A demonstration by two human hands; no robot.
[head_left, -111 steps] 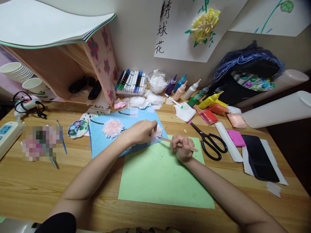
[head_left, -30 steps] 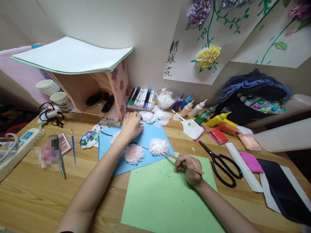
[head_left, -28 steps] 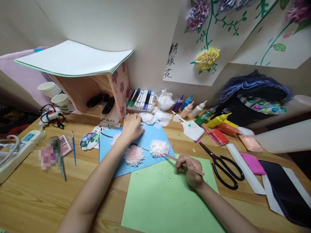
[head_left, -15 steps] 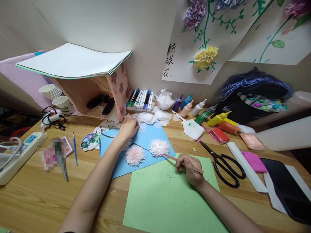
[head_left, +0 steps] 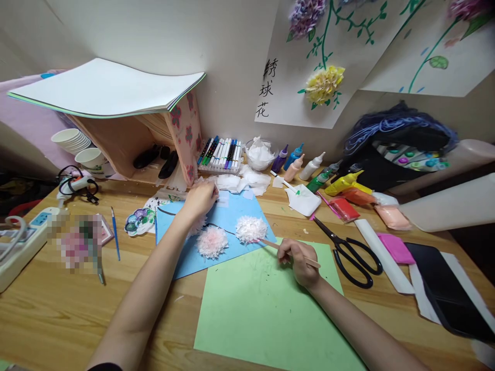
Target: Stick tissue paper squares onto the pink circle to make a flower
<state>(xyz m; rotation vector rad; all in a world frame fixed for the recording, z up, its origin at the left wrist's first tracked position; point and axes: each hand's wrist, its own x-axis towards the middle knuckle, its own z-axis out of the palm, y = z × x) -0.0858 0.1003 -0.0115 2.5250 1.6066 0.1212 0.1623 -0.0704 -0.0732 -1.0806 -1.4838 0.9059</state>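
Observation:
My right hand (head_left: 299,262) is closed around a slim wooden stick (head_left: 270,244) with a pinkish tip. That tip meets the lower edge of a white paper puff flower (head_left: 251,229) on the blue sheet (head_left: 228,259). A pink-tinted puff flower (head_left: 212,242) sits to its left, and another is partly covered by my left wrist. At the far edge of the blue sheet, my left hand (head_left: 201,200) rests with curled fingers beside white tissue pieces (head_left: 232,183). Whatever those fingers hold, if anything, is hidden. Dark lines are drawn on the blue sheet.
Green paper (head_left: 266,309) lies in front. Black-handled scissors (head_left: 353,257) and a phone (head_left: 450,288) are at the right. Paint bottles (head_left: 311,167), a marker case (head_left: 220,154) and a tissue bowl (head_left: 261,153) line the back. A power strip (head_left: 29,245) lies left.
The view has shifted slightly, so everything sits a little higher and further left. The stick's tip has moved slightly left along the white flower's lower edge. My left hand stays in place.

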